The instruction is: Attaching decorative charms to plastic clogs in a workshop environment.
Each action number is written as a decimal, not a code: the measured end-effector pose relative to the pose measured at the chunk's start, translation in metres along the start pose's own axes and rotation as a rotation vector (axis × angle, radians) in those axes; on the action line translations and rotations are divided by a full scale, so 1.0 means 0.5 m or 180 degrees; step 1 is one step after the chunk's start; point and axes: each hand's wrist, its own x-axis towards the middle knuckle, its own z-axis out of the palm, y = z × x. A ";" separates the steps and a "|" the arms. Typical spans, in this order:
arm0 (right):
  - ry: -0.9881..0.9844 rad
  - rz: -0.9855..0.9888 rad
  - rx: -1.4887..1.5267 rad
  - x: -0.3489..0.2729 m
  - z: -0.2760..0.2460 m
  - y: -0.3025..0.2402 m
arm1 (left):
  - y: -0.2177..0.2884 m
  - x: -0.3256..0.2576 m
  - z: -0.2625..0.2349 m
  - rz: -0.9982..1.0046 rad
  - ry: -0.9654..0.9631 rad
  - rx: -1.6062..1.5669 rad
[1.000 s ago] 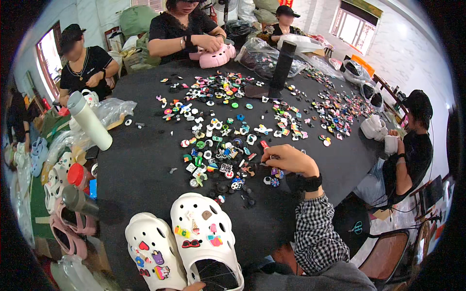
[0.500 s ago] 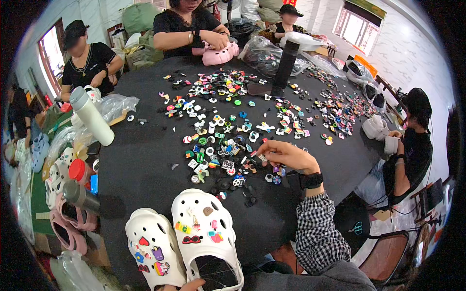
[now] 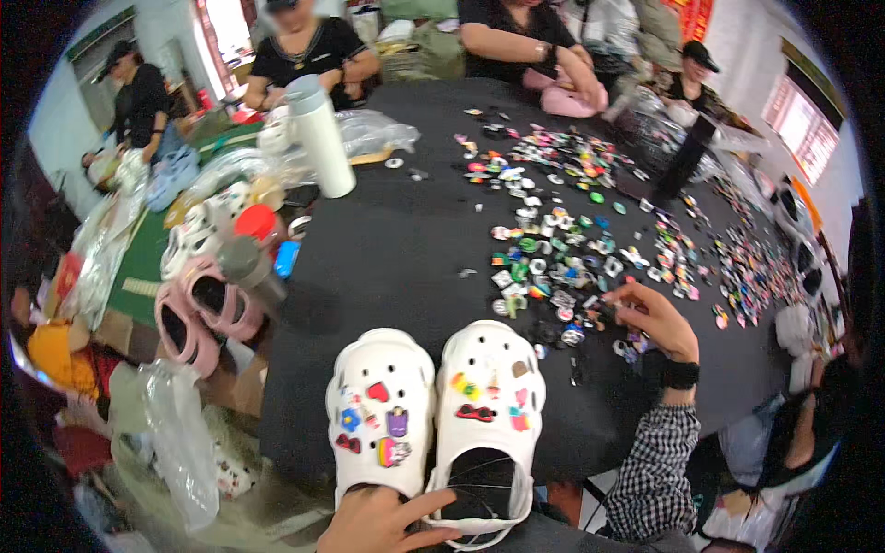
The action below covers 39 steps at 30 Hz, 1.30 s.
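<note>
Two white clogs point(image 3: 385, 415) stand side by side at the table's near edge, toes pointing away from me. Colourful shoe charms are fixed in their tops, among them a red heart point(image 3: 378, 392), a purple figure point(image 3: 397, 422) and dark red sunglasses point(image 3: 476, 414). My left hand point(image 3: 383, 523) grips the clogs at their heels, fingers reaching to the opening of the right clog point(image 3: 489, 415). Over the near right side of a loose charm pile point(image 3: 544, 244), my right hand point(image 3: 656, 318) has thumb and fingertips pinched together. Whatever lies between them is too small to make out.
A white bottle point(image 3: 321, 138) stands on the table's far left. Beside the table are a red-lidded jar point(image 3: 256, 223), pink clogs point(image 3: 214, 300) and plastic bags point(image 3: 175, 442). A black stand point(image 3: 687, 161) rises behind the charms. Several co-workers sit around the table.
The view has swung left, so the table appears shifted right. The left clog now lies straighter beside the right one, and more of my left hand shows. My right hand stays at the charm pile.
</note>
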 end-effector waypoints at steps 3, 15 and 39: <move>-0.0056 0.0216 -0.0206 0.001 0.011 -0.019 | -0.003 -0.005 -0.004 -0.0078 -0.0011 -0.0081; 0.0436 -0.0340 0.0173 0.010 0.007 0.004 | 0.017 -0.012 -0.001 -0.0070 -0.0016 -0.0002; -0.0173 -0.2265 -0.1501 -0.190 0.329 -0.254 | 0.017 -0.047 -0.007 0.0417 0.0826 0.0285</move>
